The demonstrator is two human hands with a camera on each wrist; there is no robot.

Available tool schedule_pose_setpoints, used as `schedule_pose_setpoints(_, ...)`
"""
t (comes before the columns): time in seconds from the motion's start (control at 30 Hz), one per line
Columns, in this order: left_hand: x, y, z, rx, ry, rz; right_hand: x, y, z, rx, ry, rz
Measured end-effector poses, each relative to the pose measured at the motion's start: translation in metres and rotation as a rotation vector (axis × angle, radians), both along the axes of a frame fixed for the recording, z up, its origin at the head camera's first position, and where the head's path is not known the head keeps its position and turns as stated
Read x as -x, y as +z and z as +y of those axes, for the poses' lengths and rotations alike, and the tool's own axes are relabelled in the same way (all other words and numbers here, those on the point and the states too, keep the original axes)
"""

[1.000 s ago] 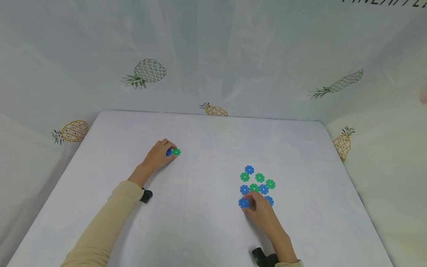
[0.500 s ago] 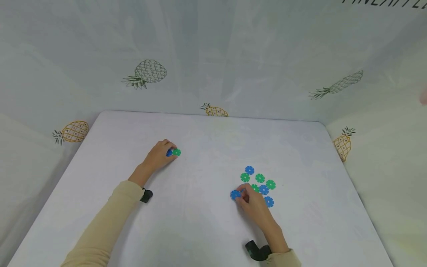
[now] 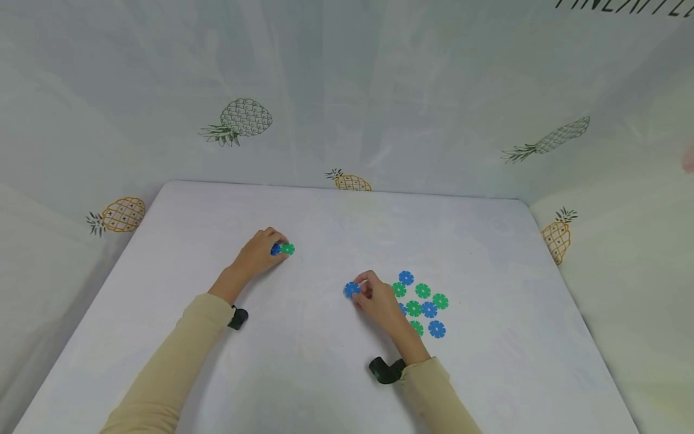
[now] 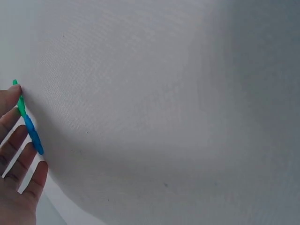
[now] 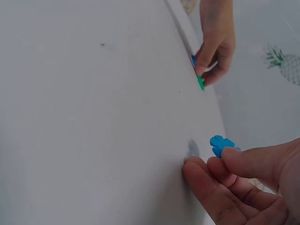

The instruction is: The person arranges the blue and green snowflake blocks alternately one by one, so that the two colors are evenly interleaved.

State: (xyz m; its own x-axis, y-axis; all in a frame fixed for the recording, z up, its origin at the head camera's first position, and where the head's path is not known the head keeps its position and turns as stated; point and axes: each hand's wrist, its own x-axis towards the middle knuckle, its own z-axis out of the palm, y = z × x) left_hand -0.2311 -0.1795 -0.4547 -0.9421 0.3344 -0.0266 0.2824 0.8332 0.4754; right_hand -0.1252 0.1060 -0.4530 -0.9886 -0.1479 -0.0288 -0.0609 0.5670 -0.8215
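Note:
My left hand [image 3: 256, 251] pinches a green notched disc [image 3: 288, 249] near the middle left of the table. A blue notched disc [image 4: 33, 134] adjoins the green one edge to edge in the left wrist view, and the two look joined. Between thumb and fingers of my right hand [image 3: 382, 304] is another blue notched disc [image 5: 221, 145], held just above the table. That disc is right of the left hand's pair and apart from it. Right of my right hand lie loose discs, among them a green disc [image 3: 423, 291] and a blue disc [image 3: 437, 329].
Several blue and green discs lie in a loose group on the white table [image 3: 325, 361], some partly behind my right hand and wrist. A pale curtain [image 3: 423, 96] with printed pineapples hangs behind the table. A black device [image 3: 386, 370] is on the right wrist.
My right hand has carried its blue disc leftward and away from me, out of the loose group toward the left hand. The left hand stays in place with its joined discs.

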Motion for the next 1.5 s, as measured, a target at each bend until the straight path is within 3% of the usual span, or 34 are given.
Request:
schedule_pose_setpoints(0.4,-0.001,0.003,0.001,0.009,-0.006,0.005,0.045,-0.003,-0.036,-0.02,0.094,0.026)
schedule_pose_setpoints(0.83,0.001,0.001,0.001,0.034,0.0,-0.001,0.082,0.0,-0.073,-0.072,0.136,0.03)
schedule_pose_setpoints(1.3,0.0,0.007,0.002,0.02,-0.014,0.019,0.104,0.009,-0.095,-0.101,0.158,-0.086)
schedule_pose_setpoints(1.5,0.0,0.007,0.002,0.028,-0.011,0.014,0.11,0.005,-0.1,-0.143,0.151,-0.129)
